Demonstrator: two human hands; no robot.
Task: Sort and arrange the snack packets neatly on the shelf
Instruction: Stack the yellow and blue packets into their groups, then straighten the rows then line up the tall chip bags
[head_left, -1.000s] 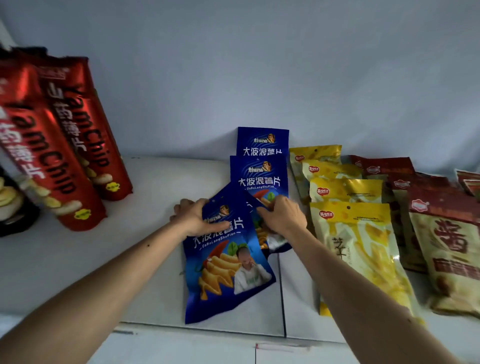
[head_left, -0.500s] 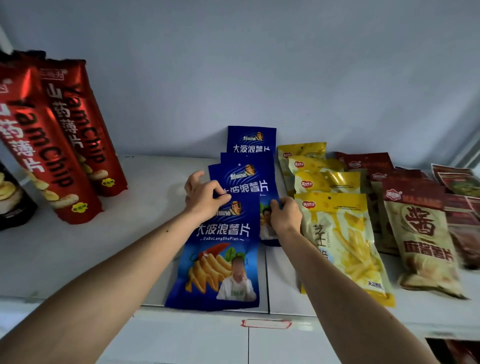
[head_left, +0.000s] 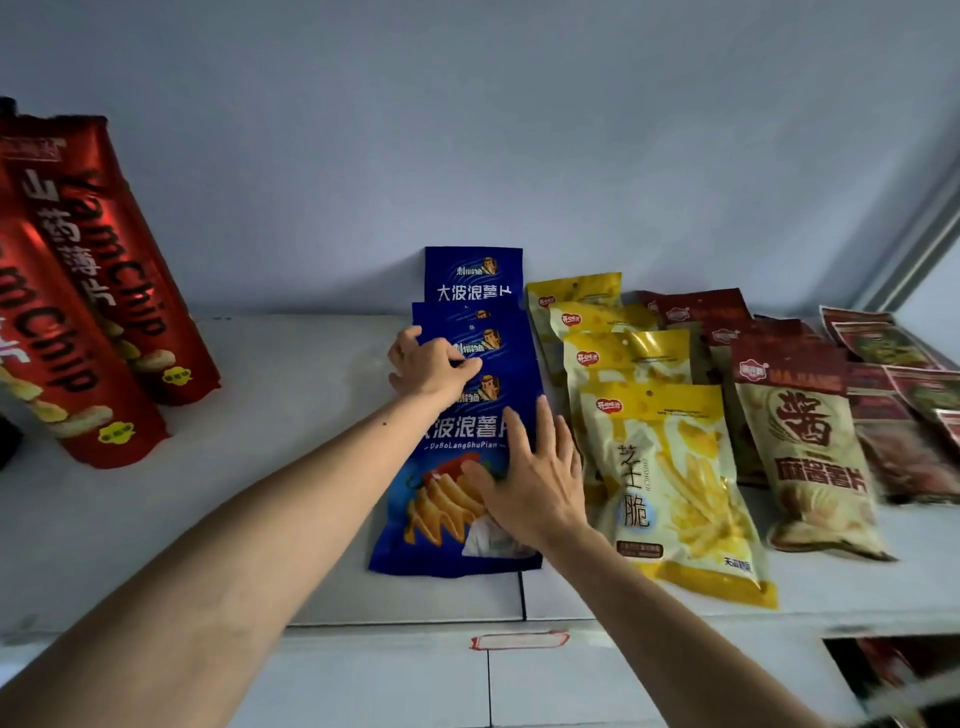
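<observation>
The front blue packet (head_left: 457, 499) now lies squared up in its overlapping blue row on the shelf (head_left: 291, 467), no longer skewed. The right hand (head_left: 530, 483) has flattened, fingers straight, pressing it; the left hand (head_left: 431, 364) curls round the packets' upper edges. Yellow packets (head_left: 675, 467) sit just beside, no containers visible.

A shop display: a white shelf (head_left: 270, 467) holds rows of identical snack packets, blue chip packets (head_left: 457, 467) beside yellow fries packets (head_left: 675, 493), red yam chip bags (head_left: 78, 312) far left, and a price-label holder (head_left: 519, 640) on its near edge.
</observation>
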